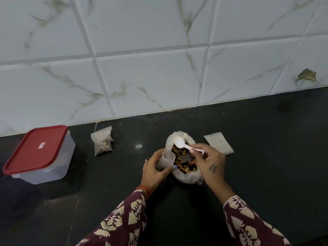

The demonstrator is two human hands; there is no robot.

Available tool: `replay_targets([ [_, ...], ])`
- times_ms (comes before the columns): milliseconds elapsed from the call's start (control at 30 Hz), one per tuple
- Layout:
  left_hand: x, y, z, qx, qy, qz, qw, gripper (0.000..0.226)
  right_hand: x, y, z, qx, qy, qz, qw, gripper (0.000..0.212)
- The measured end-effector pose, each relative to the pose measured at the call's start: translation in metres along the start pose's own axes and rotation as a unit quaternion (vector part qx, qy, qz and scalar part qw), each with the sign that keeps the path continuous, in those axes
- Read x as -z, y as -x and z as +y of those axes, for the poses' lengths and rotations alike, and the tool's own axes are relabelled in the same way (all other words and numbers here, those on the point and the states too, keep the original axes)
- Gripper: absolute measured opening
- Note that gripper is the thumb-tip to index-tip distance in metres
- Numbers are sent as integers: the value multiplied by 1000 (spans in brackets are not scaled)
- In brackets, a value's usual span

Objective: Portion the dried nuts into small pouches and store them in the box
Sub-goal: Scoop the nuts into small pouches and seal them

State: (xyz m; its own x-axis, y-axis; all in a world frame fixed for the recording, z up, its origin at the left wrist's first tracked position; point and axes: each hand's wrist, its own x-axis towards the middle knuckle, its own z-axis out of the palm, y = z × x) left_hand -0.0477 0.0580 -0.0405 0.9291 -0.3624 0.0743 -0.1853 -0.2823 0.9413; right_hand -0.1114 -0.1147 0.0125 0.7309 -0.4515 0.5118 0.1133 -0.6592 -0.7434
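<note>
An open plastic bag point(188, 177) of mixed dried nuts point(184, 165) sits on the black counter. My left hand point(154, 169) grips a small clear pouch point(166, 159), held upright with its mouth open, right beside the bag. My right hand point(210, 162) pinches the handle of a white plastic spoon point(181, 143); its bowl hovers over the far side of the bag. A filled pouch point(103, 143) of nuts lies to the left. A clear storage box with a red lid point(36, 150), closed, stands at the far left.
A flat stack of empty pouches point(219, 143) lies just right of the bag. The marble-tiled wall point(159, 59) rises behind the black counter point(266, 157). A brownish scrap point(307, 75) sticks to the wall at the far right.
</note>
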Motion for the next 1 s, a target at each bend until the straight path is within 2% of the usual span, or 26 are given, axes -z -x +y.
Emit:
replay_targets([
  [67, 1, 2, -1, -6, -9, 3, 1000, 63, 5, -6, 8, -84, 10, -1, 996, 17],
  [167, 1, 6, -4, -22, -14, 14, 1000, 62, 7, -12, 20, -107, 65, -55, 991, 16],
  [267, -1, 8, -3, -42, -44, 40, 997, 58, -2, -16, 20, -61, 128, -124, 982, 15],
  [400, -3, 11, -4, -63, -73, 70, 993, 55, -21, -20, 12, 30, 189, -176, 966, 15],
  [633, -5, 12, -20, -62, -130, 57, 988, 60, -22, -22, 15, 110, 224, -319, 915, 19],
  [833, -5, 9, -25, -65, -149, 48, 986, 62, 10, -32, 25, 114, 237, -344, 902, 19],
  [933, -4, 10, -23, -67, -133, 53, 987, 58, 14, -36, 28, 93, 183, -260, 944, 18],
  [1000, -3, 11, -21, -68, -124, 56, 988, 56, 8, -35, 24, 90, 172, -217, 957, 17],
])
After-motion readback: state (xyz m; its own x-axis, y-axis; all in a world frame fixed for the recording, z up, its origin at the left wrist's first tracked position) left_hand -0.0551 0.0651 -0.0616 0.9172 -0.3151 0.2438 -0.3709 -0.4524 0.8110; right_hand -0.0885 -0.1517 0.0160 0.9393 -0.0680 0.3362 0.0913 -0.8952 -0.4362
